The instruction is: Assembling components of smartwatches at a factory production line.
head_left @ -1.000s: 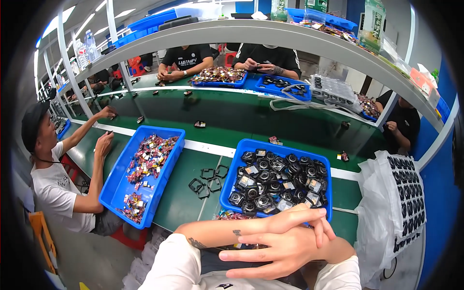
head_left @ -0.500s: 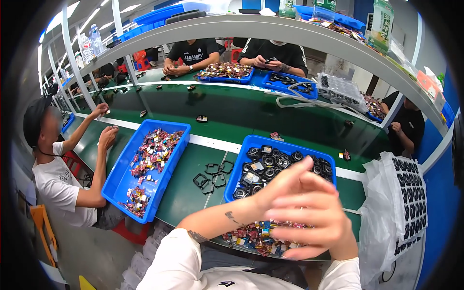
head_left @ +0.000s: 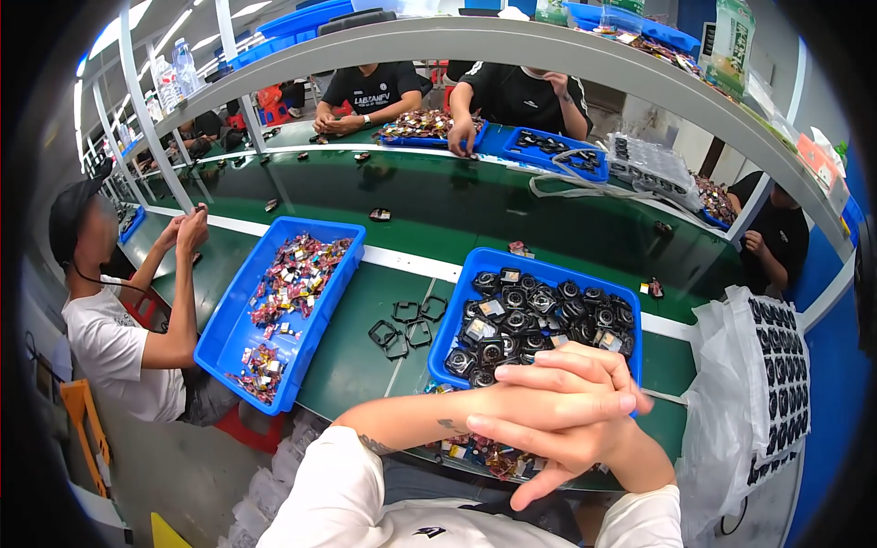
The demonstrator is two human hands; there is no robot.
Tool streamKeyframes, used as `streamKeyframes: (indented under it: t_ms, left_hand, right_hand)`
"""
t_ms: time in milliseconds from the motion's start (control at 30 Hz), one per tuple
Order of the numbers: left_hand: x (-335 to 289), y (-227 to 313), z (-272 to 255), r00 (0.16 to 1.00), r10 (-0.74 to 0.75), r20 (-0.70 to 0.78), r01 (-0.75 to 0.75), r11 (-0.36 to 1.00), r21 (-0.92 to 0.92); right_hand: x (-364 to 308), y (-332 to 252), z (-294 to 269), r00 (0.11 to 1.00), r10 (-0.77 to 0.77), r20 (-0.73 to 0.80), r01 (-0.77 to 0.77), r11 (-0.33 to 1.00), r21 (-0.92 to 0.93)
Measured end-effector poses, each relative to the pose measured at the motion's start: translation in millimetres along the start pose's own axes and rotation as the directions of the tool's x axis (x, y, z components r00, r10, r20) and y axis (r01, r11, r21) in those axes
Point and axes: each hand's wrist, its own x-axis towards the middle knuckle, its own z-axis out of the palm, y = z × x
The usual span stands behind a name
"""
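My left hand and my right hand meet in front of me, their fingers crossed through one another. No object shows in either. The right fingers lie stretched over the back of the left hand, and the right thumb points down. Part of the left fingers is hidden. Just beyond them, and partly covered by them, is a blue tray full of round black camera-like modules. Below my hands lies a heap of small colourful parts, mostly red with yellow and blue bits.
To the left stands a blue tray of similar colourful parts. Several black square frames lie between the trays. A green conveyor carries scattered parts. Bagged trays of black parts hang at right. Co-workers sit left and opposite, below an overhead shelf.
My hands were apart in depth and blurred; now their fingers are interlaced, slightly lower. The co-worker at left has brought both hands together. One opposite now reaches toward the conveyor.
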Motion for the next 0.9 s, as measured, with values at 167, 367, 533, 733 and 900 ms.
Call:
streamKeyframes:
  t_ms: [167, 367, 533, 733, 900]
  left_hand:
    - [1.4, -3.8, 2.2, 0.999, -0.024, 0.041, 0.020, 0.994, 0.108]
    - [-0.4, -4.6, 3.7, 0.994, -0.061, 0.091, 0.038, 0.969, 0.242]
    - [-9.4, 0.3, 1.7, 0.993, -0.080, 0.086, 0.043, 0.931, 0.364]
    - [-34.3, 14.1, 8.4, 0.990, -0.095, 0.106, -0.016, 0.664, 0.748]
    - [-68.7, -0.1, 24.0, 0.958, -0.172, 0.229, -0.073, 0.625, 0.777]
  right_hand:
    - [-9.4, 6.1, 13.7, 0.993, -0.089, -0.076, 0.102, 0.979, 0.178]
    - [-7.0, 15.1, 9.6, 0.992, -0.114, -0.062, 0.123, 0.978, 0.166]
    - [-2.5, 9.1, -13.4, 0.969, -0.038, 0.242, 0.012, 0.994, 0.106]
    - [-34.6, -11.7, -6.4, 0.806, 0.089, 0.585, -0.242, 0.952, 0.189]
    - [-39.7, -36.0, -1.2, 0.805, -0.192, 0.561, -0.178, 0.824, 0.538]
